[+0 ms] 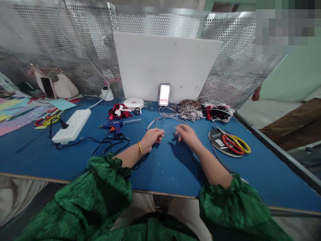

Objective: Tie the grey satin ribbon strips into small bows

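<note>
Over the middle of the blue table, my left hand (pixel 152 137) is closed in a pinch, thumb against fingertips. Whatever lies in the pinch is too small to make out. To its right hovers my right hand (pixel 185 134), slightly blurred, with loosely curled fingers apart and nothing visible between them. Grey ribbon (pixel 163 117) lies in loose loops just beyond both hands. Behind the right hand sits a heap of silvery-grey ribbon bows (pixel 190 112). A blue glue gun (pixel 112 126) rests left of my left hand, a clear glue stick protruding from its back.
On the right, red-and-yellow-handled scissors (pixel 235 144) lie over a black ribbon spool (pixel 217 138). Leftward are a white power strip (pixel 72 125), black cords, red bows (pixel 119 111) and a white ribbon roll (pixel 134 103). A lit phone (pixel 164 94) leans against a white board (pixel 168 63).
</note>
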`<action>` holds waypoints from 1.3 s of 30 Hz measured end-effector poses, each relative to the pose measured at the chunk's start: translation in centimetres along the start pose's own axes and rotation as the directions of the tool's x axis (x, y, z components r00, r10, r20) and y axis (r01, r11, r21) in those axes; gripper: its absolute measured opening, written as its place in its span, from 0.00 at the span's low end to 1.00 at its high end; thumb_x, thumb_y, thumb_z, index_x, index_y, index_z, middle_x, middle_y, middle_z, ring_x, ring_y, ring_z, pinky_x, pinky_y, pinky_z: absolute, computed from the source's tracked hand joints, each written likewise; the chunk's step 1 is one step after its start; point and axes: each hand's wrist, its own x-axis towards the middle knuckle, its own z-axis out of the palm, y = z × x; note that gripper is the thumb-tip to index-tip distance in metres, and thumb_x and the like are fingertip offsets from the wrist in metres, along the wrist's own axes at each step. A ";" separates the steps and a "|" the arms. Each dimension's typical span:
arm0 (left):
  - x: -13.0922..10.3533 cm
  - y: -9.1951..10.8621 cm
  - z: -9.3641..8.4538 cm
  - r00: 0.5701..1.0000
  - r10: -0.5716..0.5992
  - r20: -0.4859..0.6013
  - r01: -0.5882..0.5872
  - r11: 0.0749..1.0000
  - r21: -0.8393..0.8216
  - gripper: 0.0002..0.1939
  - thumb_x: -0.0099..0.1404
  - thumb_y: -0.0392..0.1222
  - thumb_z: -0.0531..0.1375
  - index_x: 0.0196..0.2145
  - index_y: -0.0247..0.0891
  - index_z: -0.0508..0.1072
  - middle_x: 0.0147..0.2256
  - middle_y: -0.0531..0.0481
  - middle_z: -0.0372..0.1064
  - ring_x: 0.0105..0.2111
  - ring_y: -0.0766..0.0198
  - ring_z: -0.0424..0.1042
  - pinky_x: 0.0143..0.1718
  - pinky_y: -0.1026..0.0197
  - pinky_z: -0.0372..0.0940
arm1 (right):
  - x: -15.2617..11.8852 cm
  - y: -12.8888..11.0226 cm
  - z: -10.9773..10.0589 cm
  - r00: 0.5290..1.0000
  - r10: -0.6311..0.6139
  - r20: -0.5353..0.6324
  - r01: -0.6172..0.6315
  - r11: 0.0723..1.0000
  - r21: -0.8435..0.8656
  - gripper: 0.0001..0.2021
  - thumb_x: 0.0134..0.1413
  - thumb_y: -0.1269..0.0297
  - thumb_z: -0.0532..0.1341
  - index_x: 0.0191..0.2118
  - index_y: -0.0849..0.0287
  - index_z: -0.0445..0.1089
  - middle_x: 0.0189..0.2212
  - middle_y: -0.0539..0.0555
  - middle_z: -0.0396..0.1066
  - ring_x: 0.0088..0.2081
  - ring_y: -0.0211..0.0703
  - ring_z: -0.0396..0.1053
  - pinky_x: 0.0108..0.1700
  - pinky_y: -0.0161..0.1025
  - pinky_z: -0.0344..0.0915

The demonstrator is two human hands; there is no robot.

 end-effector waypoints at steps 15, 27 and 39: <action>-0.3 -0.3 0.2 0.993 0.067 0.097 -0.081 0.986 0.144 0.08 0.56 0.40 0.63 0.24 0.34 0.68 0.21 0.54 0.64 0.18 0.74 0.60 0.22 0.69 0.55 | -2.2 -0.4 2.7 0.863 -0.187 0.470 0.482 0.587 -0.651 0.11 0.59 0.63 0.59 0.47 0.58 0.65 0.42 0.58 0.75 0.42 0.48 0.72 0.36 0.37 0.56; -0.3 -0.4 0.6 0.994 0.066 0.082 -0.077 0.987 0.138 0.07 0.58 0.36 0.61 0.24 0.33 0.69 0.20 0.53 0.64 0.18 0.73 0.61 0.21 0.69 0.56 | -2.0 0.2 2.5 0.870 -0.185 0.457 0.465 0.618 -0.634 0.08 0.59 0.63 0.58 0.43 0.59 0.66 0.36 0.57 0.74 0.35 0.44 0.69 0.33 0.36 0.53; -0.7 -0.5 1.1 0.991 0.057 0.121 -0.077 0.983 0.169 0.06 0.60 0.33 0.58 0.25 0.34 0.68 0.20 0.56 0.63 0.19 0.74 0.60 0.23 0.68 0.54 | 2.7 0.3 1.9 0.811 0.013 0.585 0.255 0.892 -0.373 0.05 0.49 0.66 0.57 0.32 0.59 0.67 0.24 0.49 0.71 0.23 0.39 0.66 0.26 0.34 0.60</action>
